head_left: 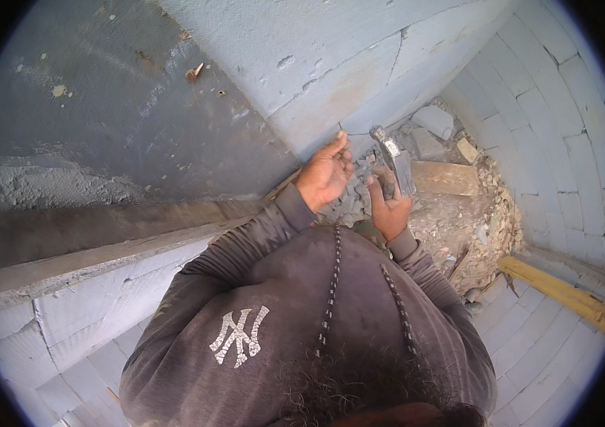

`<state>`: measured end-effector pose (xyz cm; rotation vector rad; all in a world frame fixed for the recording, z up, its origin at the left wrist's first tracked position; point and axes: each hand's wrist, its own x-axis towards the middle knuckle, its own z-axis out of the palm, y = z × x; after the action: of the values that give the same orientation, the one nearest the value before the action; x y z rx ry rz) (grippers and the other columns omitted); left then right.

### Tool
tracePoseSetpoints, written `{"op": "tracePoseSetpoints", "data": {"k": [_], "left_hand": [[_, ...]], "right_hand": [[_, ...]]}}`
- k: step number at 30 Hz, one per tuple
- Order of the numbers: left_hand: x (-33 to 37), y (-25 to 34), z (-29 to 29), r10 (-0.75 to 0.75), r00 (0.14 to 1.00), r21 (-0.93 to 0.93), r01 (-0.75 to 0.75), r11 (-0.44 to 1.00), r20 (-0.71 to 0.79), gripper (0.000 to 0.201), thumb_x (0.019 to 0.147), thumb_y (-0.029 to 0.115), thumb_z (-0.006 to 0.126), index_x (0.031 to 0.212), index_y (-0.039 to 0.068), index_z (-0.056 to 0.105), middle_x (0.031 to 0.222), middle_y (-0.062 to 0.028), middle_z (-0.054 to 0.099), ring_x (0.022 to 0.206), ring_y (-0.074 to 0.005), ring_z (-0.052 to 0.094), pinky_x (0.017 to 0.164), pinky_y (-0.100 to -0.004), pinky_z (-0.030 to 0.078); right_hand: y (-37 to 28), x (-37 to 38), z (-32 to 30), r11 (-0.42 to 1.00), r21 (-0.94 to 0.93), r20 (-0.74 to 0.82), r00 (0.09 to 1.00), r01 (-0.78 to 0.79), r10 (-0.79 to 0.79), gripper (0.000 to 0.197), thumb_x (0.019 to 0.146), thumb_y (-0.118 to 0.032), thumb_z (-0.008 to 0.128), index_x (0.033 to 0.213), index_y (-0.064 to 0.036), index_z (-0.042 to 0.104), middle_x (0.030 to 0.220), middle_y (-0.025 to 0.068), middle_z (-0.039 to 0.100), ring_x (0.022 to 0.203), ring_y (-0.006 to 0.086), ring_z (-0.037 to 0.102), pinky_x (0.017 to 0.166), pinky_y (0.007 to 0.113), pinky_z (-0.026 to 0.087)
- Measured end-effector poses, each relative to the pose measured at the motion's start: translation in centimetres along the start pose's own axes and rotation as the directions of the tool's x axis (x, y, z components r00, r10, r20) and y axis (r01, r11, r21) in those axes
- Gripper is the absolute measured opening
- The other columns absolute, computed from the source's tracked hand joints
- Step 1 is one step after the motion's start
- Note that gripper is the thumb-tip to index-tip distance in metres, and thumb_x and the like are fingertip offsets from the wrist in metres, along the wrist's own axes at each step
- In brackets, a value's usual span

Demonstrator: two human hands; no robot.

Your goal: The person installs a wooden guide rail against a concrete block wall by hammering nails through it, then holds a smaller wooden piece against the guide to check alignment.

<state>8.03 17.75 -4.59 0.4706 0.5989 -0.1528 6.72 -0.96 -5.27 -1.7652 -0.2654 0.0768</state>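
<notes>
My left hand point(325, 173) is raised beside the pale block wall point(345, 64), thumb and fingers pinched together. A thin nail point(340, 126) juts from the fingertips toward the wall surface. My right hand point(390, 212) is closed round a hammer, just right of the left hand. The worn metal hammer head point(393, 155) is up, its round face turned toward the wall and apart from the nail. The handle is mostly hidden behind the head and my fingers.
Rubble point(434, 213) with broken blocks point(433, 122) and a wooden board point(446, 178) lies below. A dark panel point(124, 99) stands at left above a timber ledge point(103, 252). Block walls point(551, 107) enclose the right; a yellow beam point(558, 292) lies lower right.
</notes>
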Motion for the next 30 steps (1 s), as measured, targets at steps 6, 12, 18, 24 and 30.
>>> {"op": "tracePoseSetpoints", "data": {"k": [6,12,18,24,30], "left_hand": [[-0.2,-0.3,0.1,0.049,0.999,0.067,-0.049,0.997,0.011,0.019,0.098,0.037,0.076,0.107,0.024,0.067,0.095,0.0120,0.056,0.084,-0.0040,0.050,0.077,-0.0243,0.040],[-0.4,-0.1,0.9,0.060,0.998,0.123,-0.061,0.991,0.013,0.020,0.101,0.039,0.071,0.108,0.022,0.065,0.089,0.0096,0.053,0.083,-0.0049,0.050,0.077,-0.0243,0.040],[0.2,-0.5,-0.2,0.044,0.999,0.156,-0.043,0.987,-0.002,0.021,0.098,0.040,0.074,0.109,0.023,0.067,0.093,0.0104,0.056,0.085,-0.0066,0.050,0.075,-0.0265,0.037],[0.1,-0.6,0.6,0.133,0.990,0.168,-0.124,0.978,-0.046,0.021,0.094,0.040,0.079,0.102,0.025,0.067,0.089,0.0108,0.058,0.082,-0.0067,0.048,0.073,-0.0263,0.037],[0.5,-0.6,-0.1,0.084,0.996,0.131,-0.082,0.988,-0.010,0.018,0.097,0.038,0.076,0.104,0.024,0.067,0.094,0.0106,0.058,0.084,-0.0062,0.047,0.075,-0.0263,0.038]], "right_hand": [[-3.2,5.4,3.2,0.946,0.080,-0.068,0.949,0.314,-0.309,0.030,0.094,-0.006,0.074,0.123,-0.0001,0.071,0.118,0.0123,0.074,0.108,0.0218,0.067,0.094,0.036,0.051],[-1.0,6.8,3.7,0.958,0.074,0.047,0.959,0.276,-0.280,0.032,0.093,-0.008,0.076,0.124,0.0014,0.071,0.122,0.0151,0.074,0.115,0.0232,0.069,0.099,0.036,0.053],[-1.5,6.4,3.7,0.970,0.136,0.049,0.977,0.200,-0.208,0.029,0.095,-0.008,0.074,0.122,0.0008,0.072,0.117,0.0135,0.074,0.109,0.0213,0.069,0.095,0.035,0.053],[-0.1,6.4,4.5,0.969,0.157,0.009,0.981,0.192,-0.196,0.028,0.097,-0.010,0.074,0.121,0.0037,0.071,0.110,0.0096,0.075,0.098,0.0159,0.068,0.088,0.032,0.054],[0.4,6.4,5.1,0.946,0.325,0.056,0.998,-0.008,-0.011,0.023,0.099,-0.010,0.072,0.118,0.0018,0.072,0.106,0.0051,0.073,0.092,0.0107,0.064,0.083,0.029,0.054]]}}
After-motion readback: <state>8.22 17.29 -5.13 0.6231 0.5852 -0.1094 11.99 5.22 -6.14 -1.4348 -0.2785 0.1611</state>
